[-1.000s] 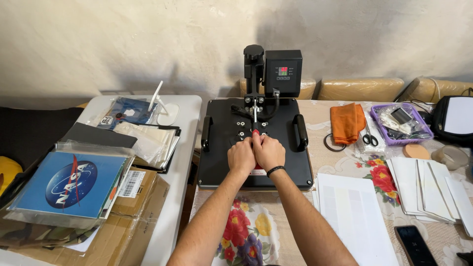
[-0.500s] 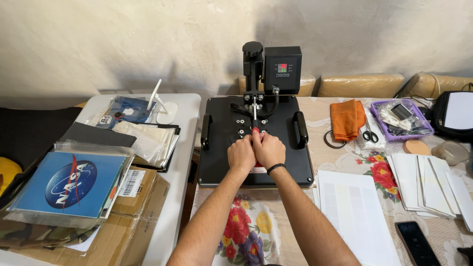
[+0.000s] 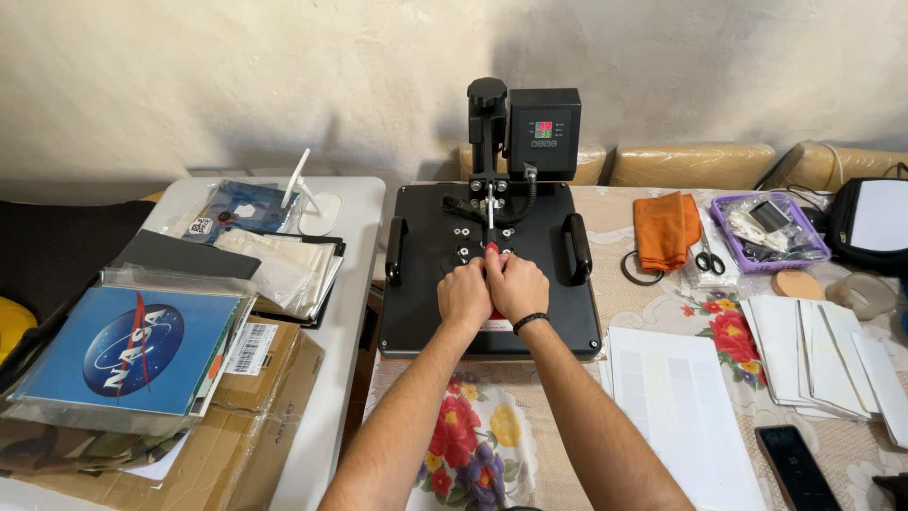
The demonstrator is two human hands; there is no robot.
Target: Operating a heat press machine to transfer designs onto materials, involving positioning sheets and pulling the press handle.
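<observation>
Both hands are closing side by side around the red-tipped handle (image 3: 491, 248) of a black heat press (image 3: 489, 268), which is sitting at the centre of the view on the worktop (image 3: 653, 312) with a floral cloth. The left hand (image 3: 464, 294) is gripping the handle from its nine o'clock side, the right hand (image 3: 516, 285) from three o'clock, knuckles touching; a black wristband is circling the right wrist. The press's flat top plate is lying level, its control box (image 3: 542, 131) with a lit display standing at twelve o'clock behind it.

At three o'clock from the press an orange cloth (image 3: 666, 228) is lying folded, with scissors (image 3: 707, 256) just beside it and a purple tray (image 3: 768, 230) further out. White sheets (image 3: 679, 412) are lying at five o'clock, and a dark phone (image 3: 793, 464) near the lower right edge. At nine o'clock a second white worktop (image 3: 352, 284) is carrying clear sleeves and a blue printed sheet (image 3: 128, 345) resting on a cardboard box (image 3: 270, 397).
</observation>
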